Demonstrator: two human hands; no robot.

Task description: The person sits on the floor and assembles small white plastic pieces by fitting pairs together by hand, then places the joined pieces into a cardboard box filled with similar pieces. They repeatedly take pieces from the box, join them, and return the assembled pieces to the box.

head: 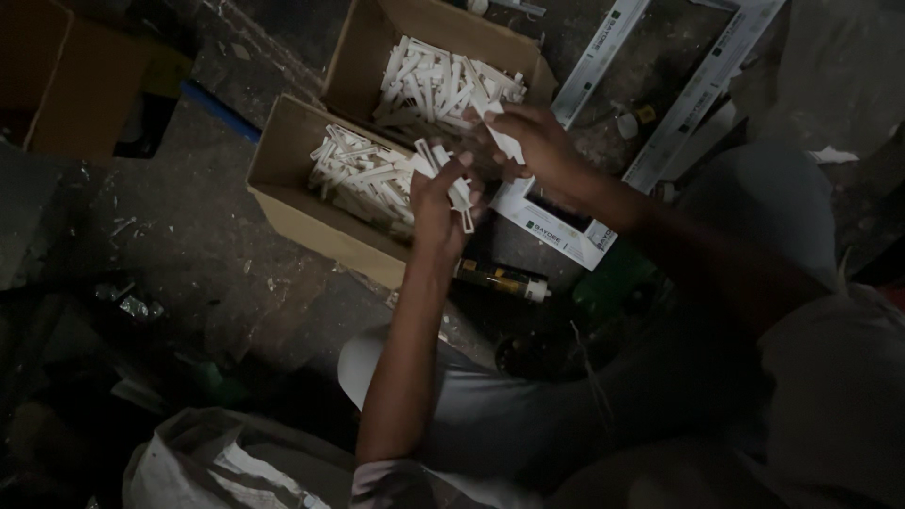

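White plastic strips [451, 174] sit bunched in the left hand [436, 209], whose fingers are curled closed around the bundle so that the ends stick out above and below the fist. Just beside it, up and to the right, the right hand [533, 141] pinches a single white strip [501, 137] between thumb and fingertips; the two hands are close together but whether they touch cannot be told in the dim light.

Directly beyond the left hand lies an open cardboard box [283, 179] with a loose heap of the same white pieces [363, 174] inside it. Further out, past the right hand, a second cardboard box [368, 47] holds another pile of white pieces [438, 85]; the two boxes stand just beside each other.

Under and to the right of the right hand rests a white rectangular frame [556, 231] with dark printing on its edge, and longer white frame rails [698, 94] run away beyond it. Below the left wrist, on the dark floor [189, 236], lies a small tube with a white cap [504, 280].

Nearer the person, the left forearm crosses a bent knee in light trousers [490, 415]. Well to the left of the hands stands a larger brown carton [57, 75], and at the near left edge lies a pale sack [207, 462].
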